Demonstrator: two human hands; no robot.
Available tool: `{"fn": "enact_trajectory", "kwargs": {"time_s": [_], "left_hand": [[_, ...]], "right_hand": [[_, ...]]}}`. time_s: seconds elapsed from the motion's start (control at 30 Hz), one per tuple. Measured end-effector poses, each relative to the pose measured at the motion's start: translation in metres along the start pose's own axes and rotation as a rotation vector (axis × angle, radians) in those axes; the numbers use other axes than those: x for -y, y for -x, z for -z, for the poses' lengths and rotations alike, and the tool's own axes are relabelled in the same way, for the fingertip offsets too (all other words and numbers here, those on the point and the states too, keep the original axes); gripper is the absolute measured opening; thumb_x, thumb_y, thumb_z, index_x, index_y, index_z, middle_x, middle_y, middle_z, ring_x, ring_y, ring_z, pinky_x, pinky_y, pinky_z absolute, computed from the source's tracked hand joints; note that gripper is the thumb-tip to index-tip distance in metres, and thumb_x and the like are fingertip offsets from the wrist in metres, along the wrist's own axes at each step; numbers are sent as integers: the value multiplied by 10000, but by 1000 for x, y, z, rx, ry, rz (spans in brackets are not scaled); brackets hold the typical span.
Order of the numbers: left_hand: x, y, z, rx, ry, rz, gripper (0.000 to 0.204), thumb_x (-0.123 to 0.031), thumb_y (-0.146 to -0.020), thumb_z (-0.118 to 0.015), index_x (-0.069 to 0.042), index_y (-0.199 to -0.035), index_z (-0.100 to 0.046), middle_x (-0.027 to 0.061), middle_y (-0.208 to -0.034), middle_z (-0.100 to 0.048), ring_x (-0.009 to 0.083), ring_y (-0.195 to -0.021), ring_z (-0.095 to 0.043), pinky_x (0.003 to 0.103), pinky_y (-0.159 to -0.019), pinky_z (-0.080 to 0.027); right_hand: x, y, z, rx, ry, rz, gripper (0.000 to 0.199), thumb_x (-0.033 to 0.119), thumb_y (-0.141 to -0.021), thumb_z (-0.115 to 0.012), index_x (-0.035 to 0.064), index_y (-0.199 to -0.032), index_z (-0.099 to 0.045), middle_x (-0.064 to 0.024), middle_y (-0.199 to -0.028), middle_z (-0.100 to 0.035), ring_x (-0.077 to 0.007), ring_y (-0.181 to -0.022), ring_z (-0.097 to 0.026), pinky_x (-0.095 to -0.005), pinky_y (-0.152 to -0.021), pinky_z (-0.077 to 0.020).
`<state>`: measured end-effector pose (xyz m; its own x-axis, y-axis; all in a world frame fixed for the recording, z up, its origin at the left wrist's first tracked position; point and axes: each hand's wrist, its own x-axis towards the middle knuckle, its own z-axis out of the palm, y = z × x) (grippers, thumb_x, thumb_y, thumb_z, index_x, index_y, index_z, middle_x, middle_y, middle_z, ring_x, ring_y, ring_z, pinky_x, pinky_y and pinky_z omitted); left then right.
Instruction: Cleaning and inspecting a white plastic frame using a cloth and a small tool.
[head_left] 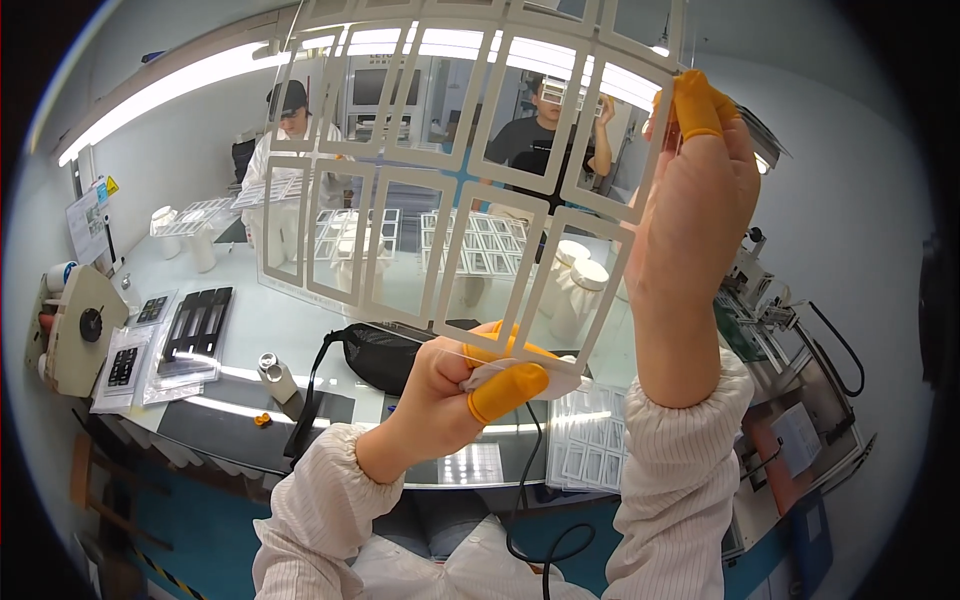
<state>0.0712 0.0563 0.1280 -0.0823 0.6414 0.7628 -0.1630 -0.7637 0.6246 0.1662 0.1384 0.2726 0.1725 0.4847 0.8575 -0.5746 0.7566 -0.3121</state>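
A clear sheet printed with rows of pale rectangular frames is held up, tilted, in front of me. My right hand, wearing orange finger cots, grips its right edge near the top. Low down, my left hand, also in orange finger cots, pinches a white cloth around the sheet's bottom edge. Part of the cloth is hidden behind the thumb and fingers. Through the clear panes, the table and people beyond show.
Several cloth-covered white jars stand across the table. A black mesh pouch, a small bottle, black trays and framed sheets lie nearer. A dark cable hangs below my hands. Two people work opposite.
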Motion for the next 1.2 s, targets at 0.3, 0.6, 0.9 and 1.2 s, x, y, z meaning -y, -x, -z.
{"fn": "enact_trajectory", "kwargs": {"time_s": [0.3,0.6,0.9,1.2], "left_hand": [[-1,8,5,-47,-54,109,227,-140,-715,-679,8,-864,-592,49,-834,-575,78,-658,-527,173,-585,-410],[-1,3,-2,-151,234,76,202,-76,-717,-667,-1,-894,-608,25,-816,-582,71,-684,-539,166,-605,-420],[-2,9,-1,-157,8,52,156,-108,-710,-681,-12,-820,-626,23,-756,-585,66,-637,-534,153,-561,-404],[-4,14,-5,-99,-16,141,252,-138,-698,-694,9,-883,-606,50,-826,-611,84,-703,-569,161,-632,-438]], "right_hand": [[-9,-6,17,-17,139,63,238,151,-820,-494,-4,-999,-521,-57,-816,-541,-129,-787,-527,-221,-789,-412],[-11,1,12,41,88,-18,261,161,-823,-484,4,-1032,-495,-74,-831,-545,-133,-765,-541,-225,-778,-427],[-8,0,14,51,87,6,228,134,-824,-476,-5,-1001,-508,-69,-816,-534,-125,-763,-526,-216,-760,-422],[-2,3,9,22,-20,48,184,46,-737,-432,1,-883,-534,-18,-681,-495,-51,-574,-437,-163,-572,-374]]}}
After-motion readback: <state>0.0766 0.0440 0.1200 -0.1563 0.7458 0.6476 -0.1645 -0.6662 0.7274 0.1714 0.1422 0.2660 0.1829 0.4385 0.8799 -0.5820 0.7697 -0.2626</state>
